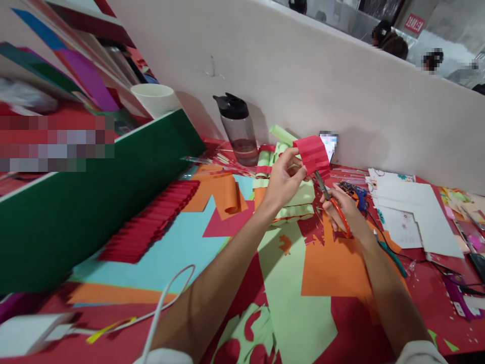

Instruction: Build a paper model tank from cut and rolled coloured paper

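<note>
While scissors (325,190) handheld, liquid (245,152) in bottle (238,126)

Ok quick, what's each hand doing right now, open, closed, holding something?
Left hand: closed, pinching the red corrugated piece.
Right hand: closed around the scissors, blades at the red piece's lower edge.

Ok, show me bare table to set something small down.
Bare red table lies between the pale green sheet and the right forearm, below the orange sheet. Right of that forearm, scraps dot another patch. Crowded: around the scissors, bottle and phone.
</note>
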The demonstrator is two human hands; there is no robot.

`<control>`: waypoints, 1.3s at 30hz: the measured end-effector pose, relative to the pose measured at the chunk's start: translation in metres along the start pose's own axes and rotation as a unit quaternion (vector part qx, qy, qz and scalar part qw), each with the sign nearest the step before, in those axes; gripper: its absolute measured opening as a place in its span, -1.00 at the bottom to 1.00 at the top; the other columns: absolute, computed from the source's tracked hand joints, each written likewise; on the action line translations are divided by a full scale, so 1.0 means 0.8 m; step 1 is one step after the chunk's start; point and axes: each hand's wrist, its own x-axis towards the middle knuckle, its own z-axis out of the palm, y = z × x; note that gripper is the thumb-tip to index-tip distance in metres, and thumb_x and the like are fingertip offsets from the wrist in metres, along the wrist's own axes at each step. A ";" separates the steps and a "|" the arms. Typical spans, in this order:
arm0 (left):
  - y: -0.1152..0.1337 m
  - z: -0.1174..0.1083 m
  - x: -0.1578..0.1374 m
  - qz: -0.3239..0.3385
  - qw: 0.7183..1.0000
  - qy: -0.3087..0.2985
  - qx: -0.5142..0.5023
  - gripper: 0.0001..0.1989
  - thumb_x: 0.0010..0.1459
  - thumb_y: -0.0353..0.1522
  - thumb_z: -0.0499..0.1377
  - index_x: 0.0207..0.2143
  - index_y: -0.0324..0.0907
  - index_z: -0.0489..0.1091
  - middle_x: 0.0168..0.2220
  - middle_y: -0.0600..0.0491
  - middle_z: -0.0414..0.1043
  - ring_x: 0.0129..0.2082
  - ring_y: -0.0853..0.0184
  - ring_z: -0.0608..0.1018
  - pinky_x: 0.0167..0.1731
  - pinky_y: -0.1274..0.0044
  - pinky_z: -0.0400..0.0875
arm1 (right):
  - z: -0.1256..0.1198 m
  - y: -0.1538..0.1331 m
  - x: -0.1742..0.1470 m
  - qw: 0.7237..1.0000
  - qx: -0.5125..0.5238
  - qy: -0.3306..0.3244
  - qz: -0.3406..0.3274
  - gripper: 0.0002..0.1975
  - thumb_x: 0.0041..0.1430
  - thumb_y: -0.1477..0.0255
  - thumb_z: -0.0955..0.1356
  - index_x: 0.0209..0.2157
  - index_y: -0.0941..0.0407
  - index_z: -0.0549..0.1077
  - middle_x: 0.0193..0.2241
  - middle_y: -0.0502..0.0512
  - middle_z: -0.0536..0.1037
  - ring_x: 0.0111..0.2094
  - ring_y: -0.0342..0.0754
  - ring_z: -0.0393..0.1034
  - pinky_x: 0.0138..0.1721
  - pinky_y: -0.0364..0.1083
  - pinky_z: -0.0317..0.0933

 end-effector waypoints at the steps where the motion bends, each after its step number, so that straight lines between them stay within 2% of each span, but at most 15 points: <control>1: 0.000 0.001 0.000 0.001 1.000 0.004 -0.004 -0.66 0.13 -0.26 0.34 -0.06 -0.07 0.40 -0.37 0.14 0.42 -0.48 0.40 0.54 -0.42 0.51 0.56 | 0.001 0.001 0.000 1.000 0.004 0.008 -0.008 -0.52 0.26 -0.12 0.36 -0.24 0.03 0.34 -0.61 -0.16 0.33 -0.72 -0.17 0.25 -0.61 -0.13 0.22; 5: 0.001 0.003 -0.001 0.006 1.000 0.027 -0.006 -0.66 0.12 -0.26 0.35 -0.07 -0.07 0.41 -0.34 0.13 0.43 -0.49 0.41 0.53 -0.43 0.51 0.56 | 0.004 0.007 0.003 0.999 0.003 0.022 -0.027 -0.48 0.23 -0.16 0.36 -0.24 0.03 0.34 -0.62 -0.16 0.33 -0.71 -0.16 0.26 -0.64 -0.15 0.17; 10: 0.002 0.002 -0.002 0.019 1.000 0.019 0.004 -0.64 0.14 -0.20 0.36 -0.06 -0.06 0.39 -0.33 0.12 0.43 -0.46 0.39 0.55 -0.40 0.50 0.55 | 0.004 0.011 0.004 0.998 0.008 0.025 -0.050 -0.48 0.22 -0.15 0.38 -0.20 0.04 0.33 -0.57 -0.15 0.36 -0.70 -0.19 0.23 -0.63 -0.16 0.18; 15: 0.000 0.001 -0.002 0.019 1.000 0.012 0.001 -0.64 0.15 -0.19 0.36 -0.06 -0.04 0.39 -0.34 0.13 0.42 -0.48 0.38 0.55 -0.41 0.49 0.54 | 0.004 0.007 0.003 0.999 0.003 0.030 -0.044 -0.50 0.23 -0.11 0.39 -0.21 0.05 0.35 -0.56 -0.14 0.36 -0.69 -0.19 0.24 -0.63 -0.17 0.16; 21: 0.000 0.001 -0.002 0.012 1.000 0.016 -0.002 -0.60 0.14 -0.16 0.38 -0.04 -0.05 0.37 -0.33 0.13 0.41 -0.49 0.38 0.54 -0.40 0.48 0.51 | 0.005 0.005 0.003 0.998 0.012 0.041 -0.037 -0.58 0.26 -0.02 0.41 -0.28 0.05 0.35 -0.64 -0.19 0.27 -0.73 -0.19 0.23 -0.66 -0.19 0.07; 26: 0.002 -0.002 0.000 0.014 1.000 -0.001 0.000 -0.61 0.17 -0.12 0.36 -0.06 -0.09 0.38 -0.35 0.11 0.42 -0.43 0.37 0.54 -0.41 0.52 0.52 | 0.000 0.008 0.003 0.999 0.026 0.030 -0.037 -0.57 0.23 -0.02 0.44 -0.27 0.05 0.35 -0.59 -0.17 0.31 -0.73 -0.21 0.20 -0.67 -0.18 0.06; 33: 0.004 -0.002 -0.001 0.035 0.997 0.063 0.012 -0.65 0.24 -0.06 0.31 -0.19 -0.13 0.41 -0.41 0.13 0.36 -0.47 0.43 0.46 -0.45 0.58 0.44 | -0.001 0.015 0.006 0.997 -0.024 0.040 -0.064 -0.54 0.22 -0.07 0.42 -0.25 0.06 0.38 -0.60 -0.16 0.27 -0.68 -0.18 0.19 -0.56 -0.13 0.10; 39: 0.006 0.000 -0.001 0.055 0.998 0.017 0.024 -0.69 0.27 -0.12 0.29 -0.12 -0.13 0.39 -0.46 0.15 0.38 -0.51 0.42 0.48 -0.48 0.57 0.43 | 0.000 0.018 0.007 0.995 -0.031 0.020 -0.088 -0.43 0.19 -0.18 0.37 -0.18 0.07 0.37 -0.57 -0.11 0.37 -0.61 -0.12 0.26 -0.46 -0.09 0.19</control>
